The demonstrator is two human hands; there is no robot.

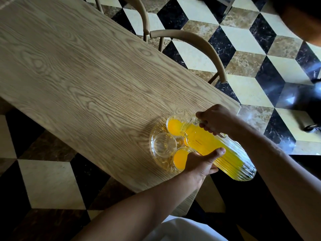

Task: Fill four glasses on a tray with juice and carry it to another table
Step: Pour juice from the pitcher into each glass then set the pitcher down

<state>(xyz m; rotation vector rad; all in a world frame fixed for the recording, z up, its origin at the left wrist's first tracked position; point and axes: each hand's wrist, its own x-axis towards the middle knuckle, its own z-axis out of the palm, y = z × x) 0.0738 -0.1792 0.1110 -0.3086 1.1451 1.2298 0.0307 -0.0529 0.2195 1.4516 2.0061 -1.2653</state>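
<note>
A round cut-glass tray (157, 160) sits near the wooden table's near right corner with glasses on it. A ribbed glass pitcher (224, 153) of orange juice is tilted, its spout over the far glass (174, 125), which holds juice. My right hand (216, 120) grips the pitcher's handle. My left hand (202, 163) supports the pitcher's body from below. The near glass (180, 160) holds juice, partly behind my left hand. The left glass (163, 145) is empty. A fourth glass is mostly hidden under the pitcher.
The wooden table (78, 70) stretches away to the upper left. Two curved wooden chairs (199, 44) stand along its right side. The floor (243, 58) is patterned in black, cream and brown tiles. A dark object with a wheel (311, 126) is at the right.
</note>
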